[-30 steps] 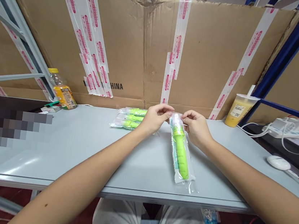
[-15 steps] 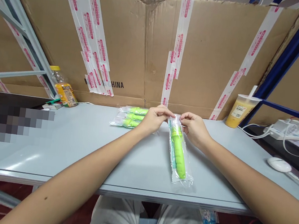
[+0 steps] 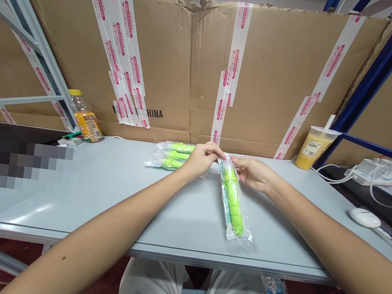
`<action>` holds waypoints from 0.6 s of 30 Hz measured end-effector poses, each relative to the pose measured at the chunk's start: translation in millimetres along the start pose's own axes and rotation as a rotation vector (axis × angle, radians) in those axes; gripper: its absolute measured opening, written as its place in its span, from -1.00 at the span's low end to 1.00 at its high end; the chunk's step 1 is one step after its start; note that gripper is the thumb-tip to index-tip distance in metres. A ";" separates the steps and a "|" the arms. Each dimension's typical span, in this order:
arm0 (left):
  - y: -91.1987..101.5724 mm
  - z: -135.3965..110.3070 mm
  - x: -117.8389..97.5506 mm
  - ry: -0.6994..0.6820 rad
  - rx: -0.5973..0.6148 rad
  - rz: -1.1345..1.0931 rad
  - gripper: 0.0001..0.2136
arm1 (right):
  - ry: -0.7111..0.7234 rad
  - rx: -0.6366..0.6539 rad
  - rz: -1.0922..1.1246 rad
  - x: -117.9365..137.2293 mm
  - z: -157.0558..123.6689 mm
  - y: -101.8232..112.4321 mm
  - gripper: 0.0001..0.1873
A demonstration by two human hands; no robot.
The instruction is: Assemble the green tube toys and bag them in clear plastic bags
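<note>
A clear plastic bag (image 3: 225, 217) lies slanted on the table in front of me, with a long bright-green ribbed item (image 3: 234, 199) inside. I cannot make out what the item is. A pale teal strip shows along its left side. My left hand (image 3: 201, 162) pinches the far end of the bag from the left. On the right, my right hand (image 3: 254, 173) grips the same end near its corner, thumb and fingers partly hidden behind the plastic. Beyond my left forearm lie several similar bagged green items (image 3: 173, 155) side by side, partly covered by my left hand.
A cardboard wall (image 3: 280, 71) stands along the table's back edge. At back left leans a yellow-capped bottle (image 3: 89, 124); at back right stands a drink cup (image 3: 313, 149) with a straw. A white mouse (image 3: 365, 218) and a power strip (image 3: 382, 172) with cables lie rightward.
My right hand's fingers have straightened and shifted slightly left and down along the bag's far end. My left hand keeps its pinch. The camera view has tilted up slightly.
</note>
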State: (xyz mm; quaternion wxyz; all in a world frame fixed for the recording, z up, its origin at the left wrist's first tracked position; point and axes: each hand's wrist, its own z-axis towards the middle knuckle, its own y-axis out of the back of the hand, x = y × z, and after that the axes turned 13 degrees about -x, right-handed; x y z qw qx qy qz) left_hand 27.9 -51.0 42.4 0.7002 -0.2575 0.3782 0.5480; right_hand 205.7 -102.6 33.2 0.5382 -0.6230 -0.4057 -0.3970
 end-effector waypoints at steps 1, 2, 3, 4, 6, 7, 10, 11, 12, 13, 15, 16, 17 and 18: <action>0.4 0.4 0.5 0.026 -0.002 -0.028 -0.86 | 0.000 -0.019 -0.009 0.5 0.6 1.6 -0.85; 0.6 0.9 1.0 0.062 -0.003 -0.069 -0.87 | 0.013 -0.047 -0.013 1.0 0.7 2.6 -0.84; 0.6 1.4 1.4 0.103 -0.002 -0.119 -0.88 | 0.035 -0.078 -0.013 1.3 0.5 2.8 -0.82; 0.3 1.8 1.9 0.148 0.000 -0.171 -0.88 | 0.065 -0.105 -0.008 1.3 -0.1 2.3 -0.77; -1.1 1.7 2.6 0.247 -0.007 -0.247 -0.85 | 0.128 -0.133 0.003 0.6 -1.8 -0.3 -0.67; -1.9 1.2 2.8 0.303 -0.014 -0.254 -0.80 | 0.157 -0.140 0.007 -0.1 -2.8 -2.0 -0.64; -3.0 -1.7 2.5 0.490 0.040 -0.183 -0.65 | 0.216 -0.169 0.009 -2.1 -4.9 -5.8 -0.63; -2.7 -2.6 2.2 0.533 0.096 -0.156 -0.61 | 0.221 -0.175 0.007 -2.4 -5.2 -6.4 -0.64; -2.0 -3.4 1.9 0.566 0.162 -0.141 -0.59 | 0.215 -0.176 0.005 -2.3 -5.4 -6.6 -0.65; -1.1 -3.8 1.7 0.592 0.220 -0.146 -0.58 | 0.196 -0.164 0.001 -2.0 -5.6 -6.6 -0.66; 0.1 -3.9 1.3 0.626 0.279 -0.197 -0.59 | 0.129 -0.094 0.000 -0.3 -6.3 -6.8 -0.71; 0.3 -3.6 1.2 0.635 0.280 -0.233 -0.60 | 0.087 -0.044 0.003 0.9 -6.9 -7.1 -0.73; 0.1 -3.2 1.2 0.638 0.265 -0.279 -0.62 | 0.036 0.017 0.007 2.2 -7.8 -7.8 -0.75; -0.3 -2.8 1.1 0.635 0.233 -0.334 -0.64 | -0.022 0.090 0.014 3.6 -8.9 -8.6 -0.75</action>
